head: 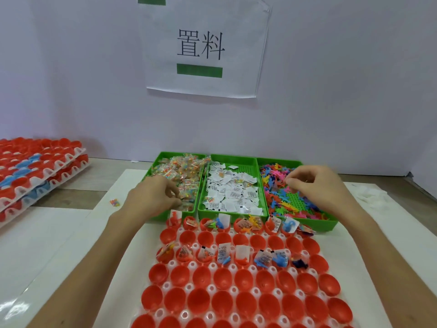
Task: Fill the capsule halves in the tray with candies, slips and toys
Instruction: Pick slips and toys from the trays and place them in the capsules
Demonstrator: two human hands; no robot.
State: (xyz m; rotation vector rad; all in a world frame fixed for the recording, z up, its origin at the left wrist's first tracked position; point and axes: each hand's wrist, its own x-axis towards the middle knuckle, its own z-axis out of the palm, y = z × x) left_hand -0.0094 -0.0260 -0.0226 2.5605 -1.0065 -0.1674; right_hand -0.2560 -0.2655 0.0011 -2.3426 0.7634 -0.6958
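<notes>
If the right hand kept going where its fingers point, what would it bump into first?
Most likely the pile of little plastic toys in the right green bin. The right hand is above it, curled fingers aimed down and left. Whether they already touch the toys is unclear.

Two bare forearms enter from the lower edge, the left from about 7 o'clock and the right from about 4 o'clock. Each is uncovered along all of its visible length, from frame edge to wrist. The left hand (153, 197) lies toward 9 o'clock of the centre and the right hand (316, 185) toward 3 o'clock; both are bare too. The forearms look slender and smooth, and they broaden toward the frame edge under the wide-angle lens. Knuckles show as soft ridges on the back of each hand. The fingernails are too small to make out.
</notes>
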